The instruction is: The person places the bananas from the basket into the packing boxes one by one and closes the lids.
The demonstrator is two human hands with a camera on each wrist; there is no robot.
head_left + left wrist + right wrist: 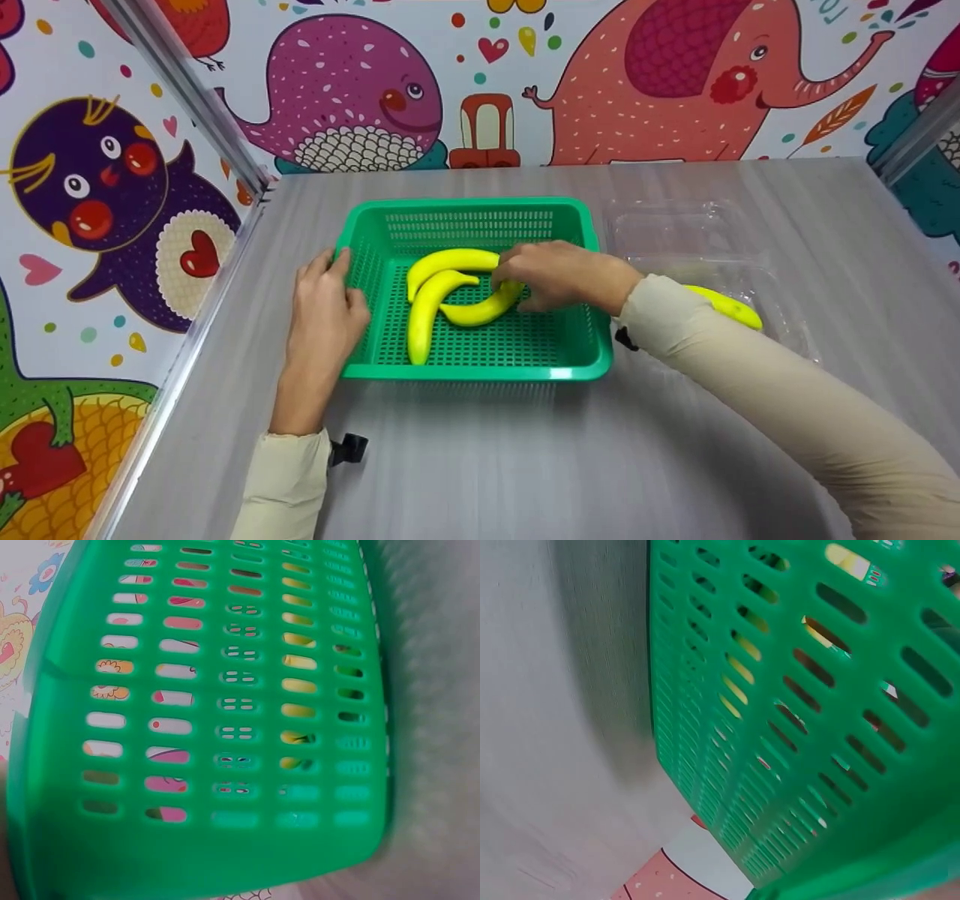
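A green plastic basket (480,373) with slotted walls sits on the table, three yellow bananas inside it. My left hand (322,315) holds its left rim, fingers and thumb over the edge. In the left wrist view the basket's slotted outer wall (210,851) fills most of the picture. Reaching over the right side, my right hand (551,274) grips one end of the lower right banana (480,311); its fingertips are partly hidden. A curved banana (427,315) lies to the left, and another banana (454,260) lies behind.
A clear plastic container (679,229) stands right of the basket, with a banana (731,307) in it, partly behind my right sleeve (720,360). Printed cartoon walls (495,75) rise behind and on the left of the grey table (480,465).
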